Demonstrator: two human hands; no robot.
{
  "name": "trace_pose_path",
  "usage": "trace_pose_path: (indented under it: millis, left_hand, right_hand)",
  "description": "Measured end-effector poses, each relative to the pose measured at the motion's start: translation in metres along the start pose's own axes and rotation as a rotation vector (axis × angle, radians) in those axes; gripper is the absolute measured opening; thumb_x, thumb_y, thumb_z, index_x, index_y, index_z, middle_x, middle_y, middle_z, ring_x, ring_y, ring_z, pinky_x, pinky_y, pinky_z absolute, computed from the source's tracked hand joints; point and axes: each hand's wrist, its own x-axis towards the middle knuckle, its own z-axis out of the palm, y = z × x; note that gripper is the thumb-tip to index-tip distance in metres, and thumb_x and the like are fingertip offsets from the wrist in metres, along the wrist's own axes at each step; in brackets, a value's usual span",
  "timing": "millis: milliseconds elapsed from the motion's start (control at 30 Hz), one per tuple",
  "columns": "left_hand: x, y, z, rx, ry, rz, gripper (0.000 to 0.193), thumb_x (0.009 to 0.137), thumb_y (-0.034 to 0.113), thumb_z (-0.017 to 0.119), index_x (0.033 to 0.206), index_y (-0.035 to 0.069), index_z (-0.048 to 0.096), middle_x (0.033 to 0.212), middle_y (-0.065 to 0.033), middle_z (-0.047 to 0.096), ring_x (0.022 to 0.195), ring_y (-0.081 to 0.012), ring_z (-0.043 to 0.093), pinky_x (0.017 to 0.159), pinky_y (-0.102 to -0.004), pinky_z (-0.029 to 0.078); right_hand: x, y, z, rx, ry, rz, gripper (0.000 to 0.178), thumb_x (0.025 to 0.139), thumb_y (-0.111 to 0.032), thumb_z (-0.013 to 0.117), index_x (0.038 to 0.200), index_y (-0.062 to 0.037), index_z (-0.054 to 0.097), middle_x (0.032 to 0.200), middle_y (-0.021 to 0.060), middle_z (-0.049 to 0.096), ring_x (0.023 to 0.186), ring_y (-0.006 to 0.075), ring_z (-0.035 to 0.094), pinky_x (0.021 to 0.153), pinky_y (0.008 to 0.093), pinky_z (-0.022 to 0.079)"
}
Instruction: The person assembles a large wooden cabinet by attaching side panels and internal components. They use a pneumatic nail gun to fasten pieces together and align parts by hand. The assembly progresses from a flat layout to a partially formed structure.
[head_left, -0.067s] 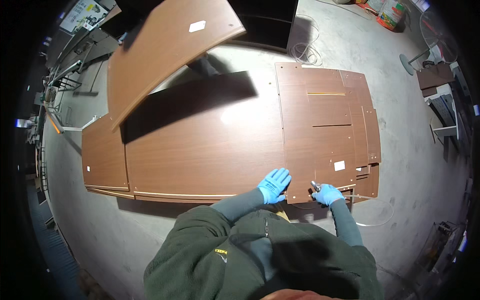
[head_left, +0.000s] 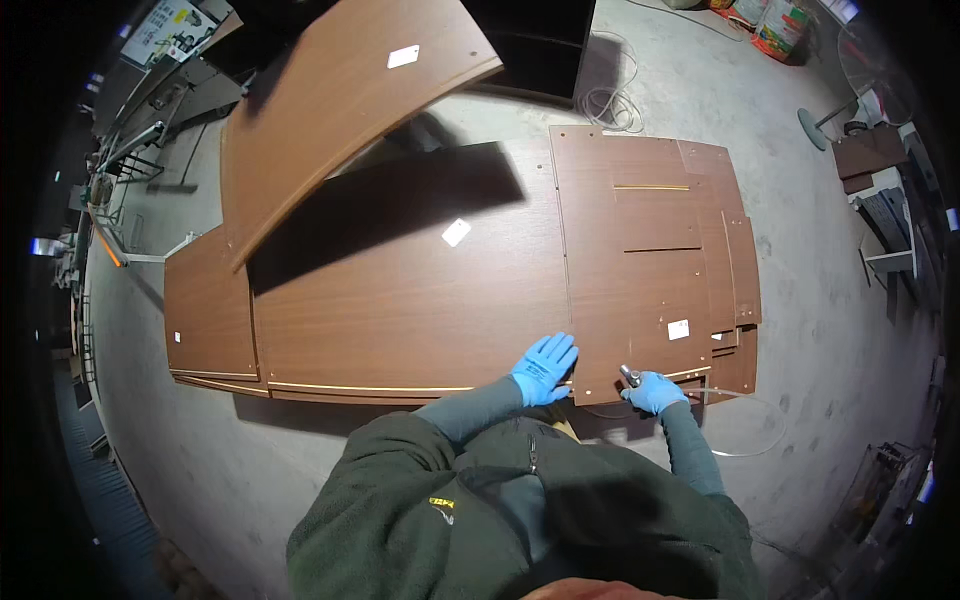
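My left hand (head_left: 543,368), in a blue glove, lies flat with its fingers stretched out near the front edge of a wide brown wood panel (head_left: 420,330), beside its seam with a stack of smaller brown panels (head_left: 650,290). My right hand (head_left: 655,392), also gloved in blue, is closed round an air tool (head_left: 629,375) at the stack's front edge. Only the tool's metal head shows, so its exact kind is hidden. A pale hose (head_left: 775,440) curves away to the right of that hand. A white label (head_left: 678,329) sits on the stack.
A large brown board (head_left: 330,120) stands tilted above the far left panels and casts a dark shadow. Beneath it is a blurred dark shape. Coiled white cable (head_left: 612,108) lies on the concrete floor beyond. A fan (head_left: 815,128) and a brown box (head_left: 868,158) stand at the right.
The tilted board has shifted slightly right, and its shadow with it. A white label on the wide panel now shows where glare was. My left hand has slid slightly left.
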Motion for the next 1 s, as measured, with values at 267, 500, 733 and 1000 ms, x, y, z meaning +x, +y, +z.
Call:
trace_pose_path:
  millis: [267, 500, 733, 1000]
  left_hand:
    - [-0.121, -0.006, -0.033, -0.639, 0.162, -0.701, 0.077, 0.094, 0.046, 0.071, 0.147, -0.006, 0.050, 0.148, -0.0266, 0.055, 0.133, -0.0414, 0.057, 0.112, -0.0486, 0.046]
    - [-0.246, -0.048, -0.038, -2.297, 0.621, -0.959, 0.038, 0.096, 0.026, 0.076, 0.129, 0.014, 0.063, 0.139, -0.0083, 0.060, 0.132, -0.0263, 0.056, 0.114, -0.0443, 0.047]
    - [-0.368, -0.058, -0.032, -2.659, 0.871, -0.874, 0.044, 0.097, 0.023, 0.071, 0.135, 0.004, 0.059, 0.151, -0.0159, 0.050, 0.149, -0.0359, 0.040, 0.123, -0.0517, 0.036]
    - [-0.387, -0.067, -0.035, -2.677, 0.893, -1.119, 0.038, 0.095, 0.038, 0.075, 0.118, 0.008, 0.069, 0.138, -0.0160, 0.060, 0.135, -0.0364, 0.052, 0.118, -0.0565, 0.041]
  right_hand:
    - [-0.034, 0.004, 0.087, 0.848, -0.051, -0.016, 0.047, 0.093, -0.018, 0.067, 0.137, -0.0015, 0.059, 0.083, 0.0117, 0.072, 0.064, 0.0173, 0.067, 0.057, 0.0332, 0.056]
    - [-0.038, -0.060, 0.139, 0.514, 0.010, 0.070, 0.024, 0.098, -0.015, 0.066, 0.114, 0.0020, 0.063, 0.086, 0.0162, 0.074, 0.064, 0.0236, 0.074, 0.052, 0.0351, 0.059]
    - [-0.043, -0.094, 0.207, -0.088, -0.088, 0.066, 0.047, 0.094, -0.037, 0.064, 0.121, 0.0005, 0.071, 0.115, 0.0254, 0.074, 0.106, 0.0389, 0.073, 0.092, 0.0445, 0.054]
    - [-0.006, -0.036, 0.282, -0.129, -0.093, 0.025, 0.046, 0.090, -0.035, 0.070, 0.117, 0.0032, 0.071, 0.109, 0.0239, 0.074, 0.102, 0.0378, 0.072, 0.084, 0.0453, 0.054]
